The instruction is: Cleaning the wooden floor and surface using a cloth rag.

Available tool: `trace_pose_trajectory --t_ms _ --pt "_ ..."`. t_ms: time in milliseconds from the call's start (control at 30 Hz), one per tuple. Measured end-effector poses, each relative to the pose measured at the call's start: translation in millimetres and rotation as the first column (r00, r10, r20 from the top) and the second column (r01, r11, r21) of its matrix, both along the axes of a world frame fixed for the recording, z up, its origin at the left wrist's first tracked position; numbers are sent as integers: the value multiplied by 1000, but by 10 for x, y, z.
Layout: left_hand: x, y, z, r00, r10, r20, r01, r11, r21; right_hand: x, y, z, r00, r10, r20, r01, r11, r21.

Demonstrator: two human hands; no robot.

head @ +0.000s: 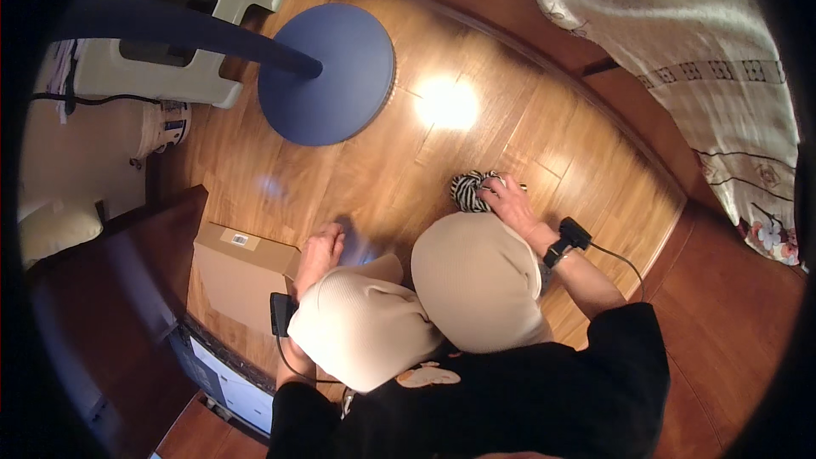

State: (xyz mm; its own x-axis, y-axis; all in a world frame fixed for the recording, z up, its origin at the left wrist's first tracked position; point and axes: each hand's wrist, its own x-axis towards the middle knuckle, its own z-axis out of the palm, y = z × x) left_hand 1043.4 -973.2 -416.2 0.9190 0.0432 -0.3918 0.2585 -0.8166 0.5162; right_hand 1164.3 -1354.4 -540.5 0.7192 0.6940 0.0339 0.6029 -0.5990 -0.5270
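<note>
My right hand rests on a black-and-white striped cloth bundle on the wooden floor, just beyond my right knee; its fingertips touch the fabric, and whether they grip it is not clear. My left hand is low beside my left knee, fingers bent and pointing down, between the knee and a closed cardboard box. A dark bluish patch lies by its fingertips, too blurred to name. Both wrists carry strapped black devices with cables. My knees, in beige ribbed trousers, are bent between the hands.
A round blue base with a slanting pole stands ahead. Behind it at the left is a pale plastic stool. Dark reddish wooden panels border the floor, and a patterned cloth hangs at the upper right. A lit screen is at the lower left.
</note>
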Motion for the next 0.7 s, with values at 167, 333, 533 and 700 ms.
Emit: trace_pose_trajectory --t_ms 167,333,533,700 --pt "41 64 -123 998 -48 -38 49 999 4 1159 322 163 937 -310 159 321 946 -43" --pt "259 104 -73 997 -60 57 62 997 -39 1212 541 94 955 -258 144 268 961 -59" --pt "-66 261 -95 1000 12 22 -13 999 52 126 9 241 994 27 -106 -35 996 -76" --pt "104 58 -91 992 -71 -105 75 997 33 1226 440 264 957 -256 134 265 963 -55"
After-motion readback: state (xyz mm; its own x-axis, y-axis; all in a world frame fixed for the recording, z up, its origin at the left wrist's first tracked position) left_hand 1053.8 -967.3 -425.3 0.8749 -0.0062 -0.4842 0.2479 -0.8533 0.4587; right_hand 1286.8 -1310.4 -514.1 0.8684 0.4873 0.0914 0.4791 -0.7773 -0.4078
